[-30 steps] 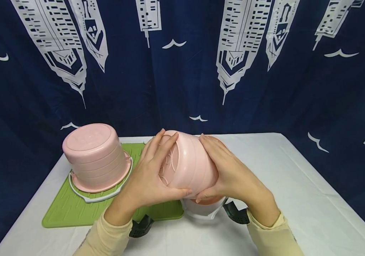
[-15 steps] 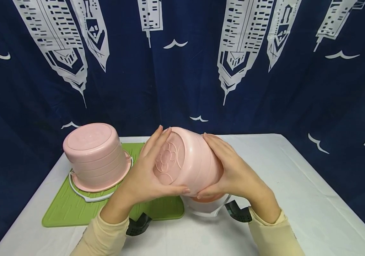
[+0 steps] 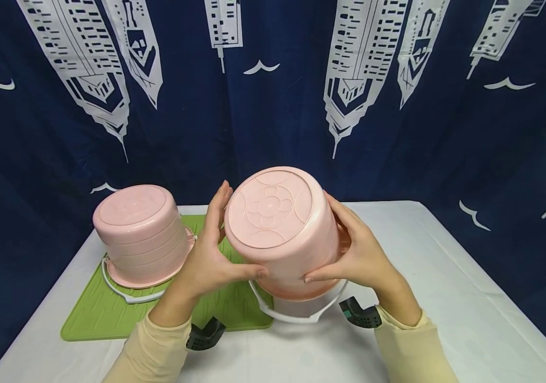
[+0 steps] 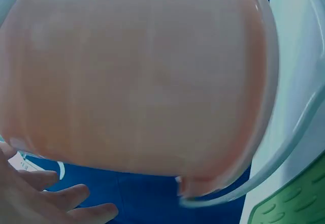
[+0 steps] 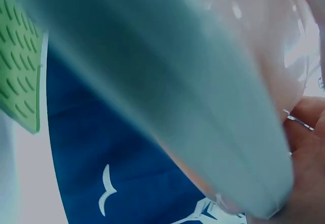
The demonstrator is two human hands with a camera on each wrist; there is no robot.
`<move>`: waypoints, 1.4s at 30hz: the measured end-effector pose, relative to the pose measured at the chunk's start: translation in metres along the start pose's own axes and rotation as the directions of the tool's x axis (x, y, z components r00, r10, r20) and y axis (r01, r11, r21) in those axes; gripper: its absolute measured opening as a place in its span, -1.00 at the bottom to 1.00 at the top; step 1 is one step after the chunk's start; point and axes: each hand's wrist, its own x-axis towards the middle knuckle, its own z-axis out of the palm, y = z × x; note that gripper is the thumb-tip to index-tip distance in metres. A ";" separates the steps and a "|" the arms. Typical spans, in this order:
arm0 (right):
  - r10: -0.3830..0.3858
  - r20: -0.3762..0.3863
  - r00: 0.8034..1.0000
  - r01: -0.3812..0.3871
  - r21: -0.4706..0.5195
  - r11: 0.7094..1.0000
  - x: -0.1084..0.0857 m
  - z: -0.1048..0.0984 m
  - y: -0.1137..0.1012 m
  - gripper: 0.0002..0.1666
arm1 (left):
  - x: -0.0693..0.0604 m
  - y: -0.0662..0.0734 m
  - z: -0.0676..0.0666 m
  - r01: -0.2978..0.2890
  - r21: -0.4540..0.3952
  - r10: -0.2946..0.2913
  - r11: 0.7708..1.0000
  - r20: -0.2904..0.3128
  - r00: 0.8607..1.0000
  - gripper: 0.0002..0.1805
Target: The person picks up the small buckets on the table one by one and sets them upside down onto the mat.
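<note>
Both hands hold a pink bucket (image 3: 270,210) between them, tilted mouth-down. Its flower-embossed base faces up toward the head camera, and a white handle (image 3: 296,318) hangs below the rim. The left hand (image 3: 206,260) is at its left side, thumb on the front and fingers spread behind; the left wrist view has those fingers (image 4: 81,196) fairly straight beside the wall. On the right side, the right hand (image 3: 361,255) grips the wall, thumb in front and fingers behind. A large blurred pale strip, apparently the handle, covers much of the right wrist view.
Another pink bucket (image 3: 134,239) stands upside down on a green ridged mat (image 3: 95,319) at the left, its white handle lying around the rim. White cloth covers the table (image 3: 454,319). Behind it hangs a dark blue curtain (image 3: 273,122) with white building prints.
The held bucket has risen and turned so that its base faces up and its rim points down. The left fingers have moved to its left side. The bucket on the mat stays put.
</note>
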 end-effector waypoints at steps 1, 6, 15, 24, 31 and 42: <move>0.002 0.001 1.000 -0.002 0.038 0.999 -0.001 0.000 0.001 0.68 | 0.000 -0.001 0.000 0.002 -0.013 -0.001 1.000 0.008 1.000 0.54; -0.004 0.040 0.999 -0.004 0.185 0.983 -0.002 0.001 0.005 0.59 | 0.000 -0.003 -0.002 -0.014 -0.083 0.018 0.996 0.051 0.999 0.58; 0.008 0.132 0.991 -0.044 0.276 0.960 -0.005 0.006 0.013 0.45 | -0.002 0.001 -0.001 -0.007 -0.119 0.016 0.993 0.075 0.997 0.57; -0.038 0.145 0.989 -0.010 0.320 0.947 -0.005 0.006 0.012 0.62 | -0.003 0.005 0.005 0.018 -0.079 -0.016 0.997 0.028 0.999 0.54; -0.059 0.041 0.997 0.041 0.357 0.933 0.000 0.012 0.001 0.65 | -0.005 0.008 0.009 0.026 -0.044 -0.025 0.999 0.015 1.000 0.61; -0.030 -0.031 0.999 0.038 0.321 0.946 0.000 0.018 -0.018 0.61 | -0.007 0.024 0.006 0.021 -0.030 -0.021 0.999 0.003 1.000 0.63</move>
